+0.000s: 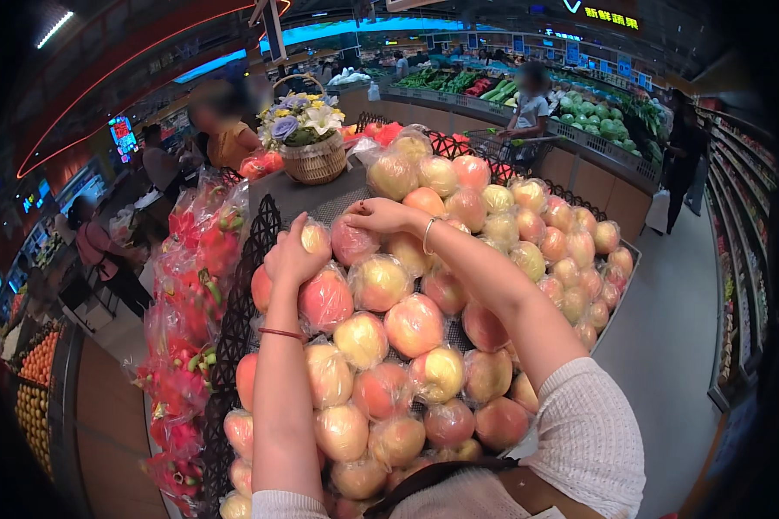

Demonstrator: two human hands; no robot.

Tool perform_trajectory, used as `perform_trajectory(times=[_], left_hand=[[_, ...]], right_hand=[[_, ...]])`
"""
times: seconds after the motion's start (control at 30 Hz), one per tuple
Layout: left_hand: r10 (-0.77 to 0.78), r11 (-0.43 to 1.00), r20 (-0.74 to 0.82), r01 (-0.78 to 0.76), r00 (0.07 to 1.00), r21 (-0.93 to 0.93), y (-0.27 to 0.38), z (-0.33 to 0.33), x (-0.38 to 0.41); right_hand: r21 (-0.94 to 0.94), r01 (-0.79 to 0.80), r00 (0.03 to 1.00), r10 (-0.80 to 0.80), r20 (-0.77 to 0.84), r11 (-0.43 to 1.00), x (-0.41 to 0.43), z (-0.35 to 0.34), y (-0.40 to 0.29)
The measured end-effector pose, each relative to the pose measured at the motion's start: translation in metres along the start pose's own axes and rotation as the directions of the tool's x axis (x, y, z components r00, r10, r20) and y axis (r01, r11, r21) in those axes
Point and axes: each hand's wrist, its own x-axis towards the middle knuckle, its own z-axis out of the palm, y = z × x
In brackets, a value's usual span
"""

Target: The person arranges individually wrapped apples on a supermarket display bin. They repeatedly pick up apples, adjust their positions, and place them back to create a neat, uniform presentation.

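Observation:
Apples [415,325] wrapped in transparent plastic film cover a sloping display in front of me. Both arms reach to its upper left part. My left hand [296,254] curls around a yellowish wrapped apple [315,239], its thumb side towards the other hand. Close beside it, my right hand [382,217] bends over a redder wrapped apple [353,241], with the fingertips on its top. The undersides of both apples are hidden. Just beyond the hands, a strip of dark mesh matting [337,194] shows.
A black lattice divider [232,337] separates the apples from bagged dragon fruit [185,363] on the left. A wicker basket of flowers [314,157] stands behind the display. A shopper with a cart [526,146] is beyond it. An aisle floor [655,311] and shelving [743,214] lie right.

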Motion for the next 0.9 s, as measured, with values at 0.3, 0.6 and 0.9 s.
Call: perform_trajectory(times=[0.3,0.6,0.9], left_hand=[[0.157,0.987,-0.084,-0.154,0.984,0.033,0.008,0.007,-0.003],[0.697,0.714,-0.125,-0.700,0.707,0.018,0.053,0.036,0.001],[0.415,0.909,-0.289,-0.387,0.863,0.152,0.065,0.045,-0.002]], right_hand=[[-0.506,-0.559,0.780,0.211,-0.588,0.656,0.026,-0.020,0.026],[-0.396,-0.336,0.860,0.106,-0.500,0.855,0.033,-0.011,0.037],[-0.269,-0.210,0.966,0.156,-0.207,0.940,0.017,-0.043,0.052]])
